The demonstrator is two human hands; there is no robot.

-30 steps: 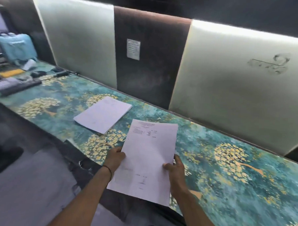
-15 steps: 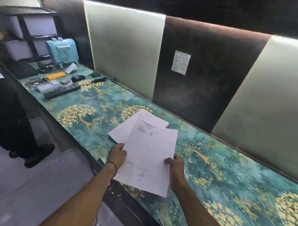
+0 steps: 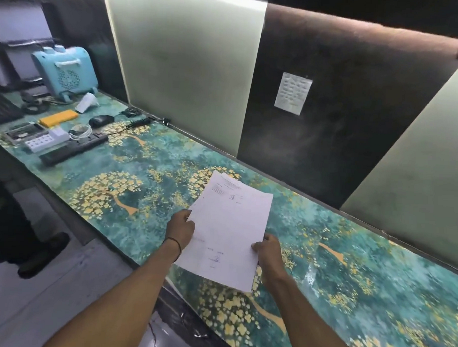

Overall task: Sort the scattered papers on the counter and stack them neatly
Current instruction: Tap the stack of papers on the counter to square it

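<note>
A white printed sheet is held over the teal, gold-tree patterned counter. My left hand grips its left edge and my right hand pinches its right edge. Behind the held sheet, only the top corner of the paper stack on the counter peeks out; the rest of it is hidden.
At the counter's far left lie a black power strip, a white socket strip, a black mouse, a yellow flat object and a light-blue device. A note is stuck on the dark wall panel. Someone's shoes stand on the floor at left.
Both hands have carried the sheet leftward along the counter until it lies over the paper stack, which is now almost wholly covered. The view has swung left.
</note>
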